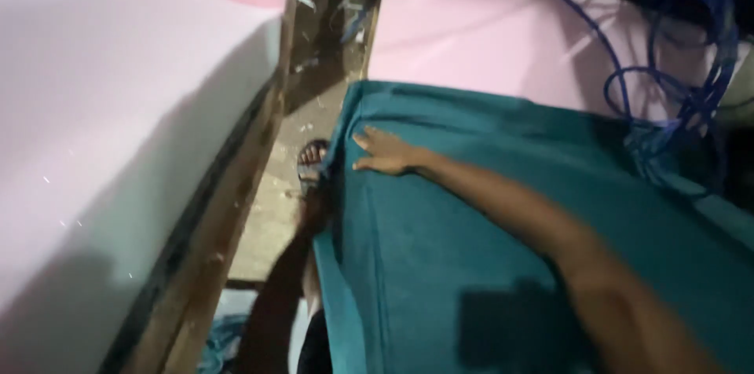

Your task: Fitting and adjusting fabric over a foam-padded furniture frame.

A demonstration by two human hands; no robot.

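— What took up most of the view when you checked the feed?

— I saw a big pale pink foam block [102, 130] filling the left side, with a second pink foam slab [479, 28] at the far right. Between them ran a narrow strip of floor [271, 209], with a wooden edge along the left block.

— And the piece being handled?

— It was the teal cloth [487, 248], drawn over a block that filled the near right of the scene. It covered the top and hung down the left side towards the floor. Its far edge lay against the pink slab.

— Where were the hands?

— The right hand [385, 154] lay flat on the cloth at its far left corner, fingers spread and pressed down, so the grip was released, not clenched on anything. The forearm stretched back across the cloth to the near right. The left hand I could not make out; a dark arm ran down beside the hanging cloth at the near centre, and I cannot tell what that grip was doing.

— Anything smaller?

— A tangle of blue cord [675, 75] sat at the far right, trailing over the pink slab and the cloth's edge. On the floor just left of the corner was a sandalled foot [312, 163].
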